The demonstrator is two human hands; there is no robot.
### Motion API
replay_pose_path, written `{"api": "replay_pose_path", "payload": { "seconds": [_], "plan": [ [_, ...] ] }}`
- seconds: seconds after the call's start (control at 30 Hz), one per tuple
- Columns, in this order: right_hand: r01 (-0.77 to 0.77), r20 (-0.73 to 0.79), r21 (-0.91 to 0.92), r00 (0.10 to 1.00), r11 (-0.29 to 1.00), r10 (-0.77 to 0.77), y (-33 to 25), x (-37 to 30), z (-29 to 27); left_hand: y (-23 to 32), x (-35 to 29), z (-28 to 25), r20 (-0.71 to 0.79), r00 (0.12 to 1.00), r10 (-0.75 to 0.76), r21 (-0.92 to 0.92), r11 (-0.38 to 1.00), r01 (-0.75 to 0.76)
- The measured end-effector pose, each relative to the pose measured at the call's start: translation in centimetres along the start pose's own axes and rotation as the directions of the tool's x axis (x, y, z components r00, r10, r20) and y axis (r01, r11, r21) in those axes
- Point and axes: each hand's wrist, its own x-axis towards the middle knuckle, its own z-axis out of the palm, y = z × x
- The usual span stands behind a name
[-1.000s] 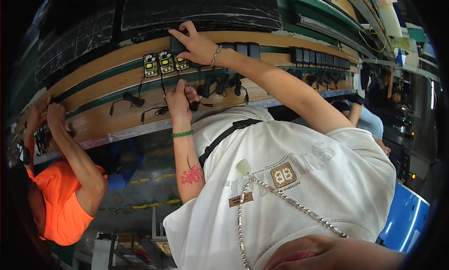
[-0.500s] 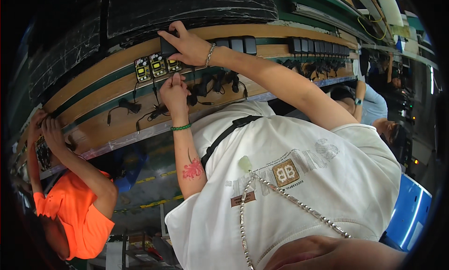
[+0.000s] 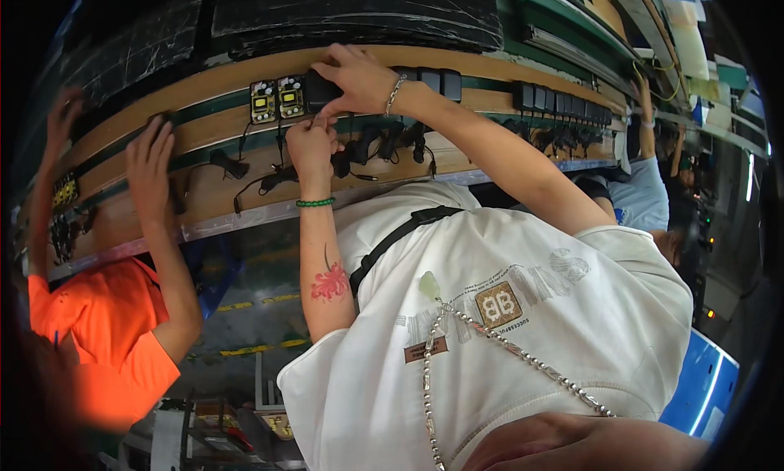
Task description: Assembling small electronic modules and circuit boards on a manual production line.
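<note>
Currently, the right hand (image 3: 359, 81) has its grip pinching a black case (image 3: 320, 93) on the counter (image 3: 208, 193). Just below the case, the left hand (image 3: 310, 148) bunches its fingertips, around what I cannot tell. Two circuit boards (image 3: 290, 99) sit left of the case.

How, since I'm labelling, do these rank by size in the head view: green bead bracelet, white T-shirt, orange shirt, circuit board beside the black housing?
White T-shirt
Orange shirt
Circuit board
Green bead bracelet
</note>
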Motion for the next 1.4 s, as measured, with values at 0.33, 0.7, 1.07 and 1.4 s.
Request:
{"api": "replay_pose_path", "payload": {
  "seconds": [0.33, 0.7, 1.07, 1.4],
  "plan": [
    [-0.03, 0.151, -0.119, 0.987, 0.993, 0.047, -1.7, 1.4, 0.2, -1.4, 1.2, -1.7, 0.196, 0.981, -0.013, -0.263, 0.963, 0.066],
    [0.013, 0.348, -0.411, 0.926, 0.911, 0.144, -4.8, 3.3, -1.0, -1.4, 1.1, -1.6, 0.199, 0.978, -0.067, -0.144, 0.985, 0.097],
    [-0.076, -0.229, -0.051, 0.971, 0.996, 0.062, -0.7, 8.1, -6.7, 0.4, -5.3, -1.4, -0.148, 0.545, 0.826, 0.773, 0.44, -0.457],
    [-0.057, -0.472, -0.256, 0.878, 0.965, -0.073, 5.7, 15.3, -6.8, -1.2, -2.8, -2.8, -0.182, 0.498, 0.848, 0.951, 0.28, -0.128]
  ]
}}
